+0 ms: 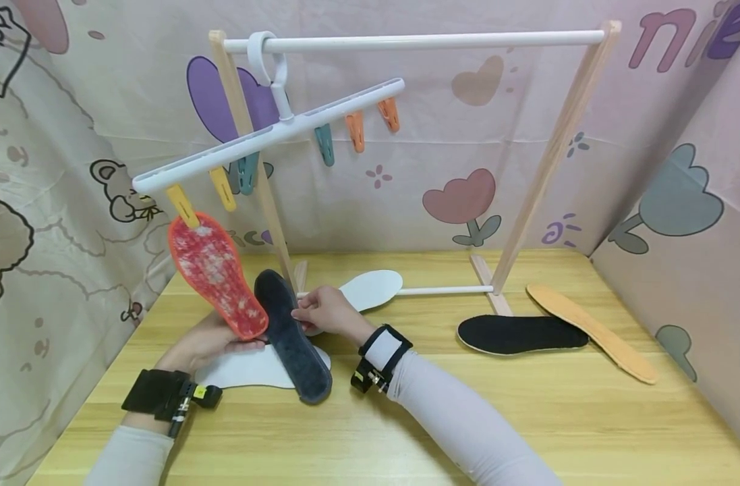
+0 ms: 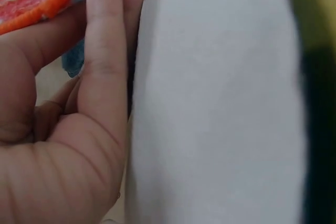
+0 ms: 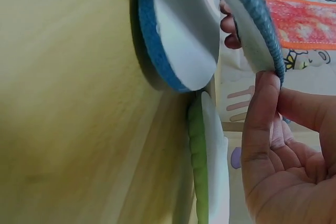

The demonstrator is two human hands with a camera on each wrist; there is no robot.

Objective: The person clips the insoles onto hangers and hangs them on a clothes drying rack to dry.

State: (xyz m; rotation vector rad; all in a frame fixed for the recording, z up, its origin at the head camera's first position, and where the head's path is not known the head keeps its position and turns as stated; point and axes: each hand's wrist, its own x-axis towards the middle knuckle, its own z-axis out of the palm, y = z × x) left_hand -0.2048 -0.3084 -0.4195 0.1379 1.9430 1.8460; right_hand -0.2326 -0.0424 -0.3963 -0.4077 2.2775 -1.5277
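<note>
A dark grey-blue insole (image 1: 287, 331) is pinched at its right edge between the thumb and fingers of my right hand (image 1: 335, 312). In the right wrist view its pale underside (image 3: 249, 17) shows. Left of it, a red insole with an orange rim (image 1: 214, 273) hangs by its upper end from a yellow clip (image 1: 181, 206). My left hand (image 1: 214, 343) is low behind the red insole, its fingers reaching right. Straight fingers show in the left wrist view, but their tips are partly hidden. A white insole (image 1: 242, 368) lies below, close beside that hand.
A white hanger (image 1: 339, 108) with several coloured clips tilts from the rack's top rod (image 1: 436, 42). Another white insole (image 1: 376, 289) lies behind my right hand. On the right, a black insole (image 1: 515, 334) and a tan insole (image 1: 606, 341) touch on the wooden table.
</note>
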